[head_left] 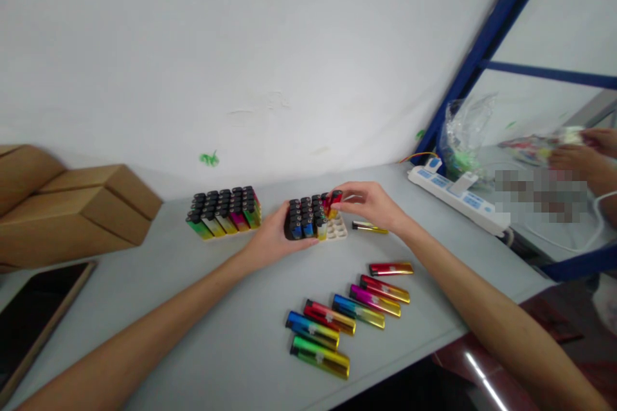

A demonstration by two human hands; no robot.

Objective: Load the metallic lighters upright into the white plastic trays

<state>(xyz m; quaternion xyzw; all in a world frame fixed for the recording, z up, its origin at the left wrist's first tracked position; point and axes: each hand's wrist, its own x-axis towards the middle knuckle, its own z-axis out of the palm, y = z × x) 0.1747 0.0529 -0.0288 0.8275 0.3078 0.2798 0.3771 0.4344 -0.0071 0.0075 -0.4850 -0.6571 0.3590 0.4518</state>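
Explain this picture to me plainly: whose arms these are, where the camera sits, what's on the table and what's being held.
The camera is worn on a person's head and looks down, so both arms are that person's own. The left hand steadies a tray partly filled with upright lighters. The right hand pinches a red lighter over the tray's open slots. A full tray stands to the left. Seven loose lighters lie on the grey table nearer the camera, one more beside the tray. Cardboard boxes sit far left, a power strip right. Another person's hands work at the far right.
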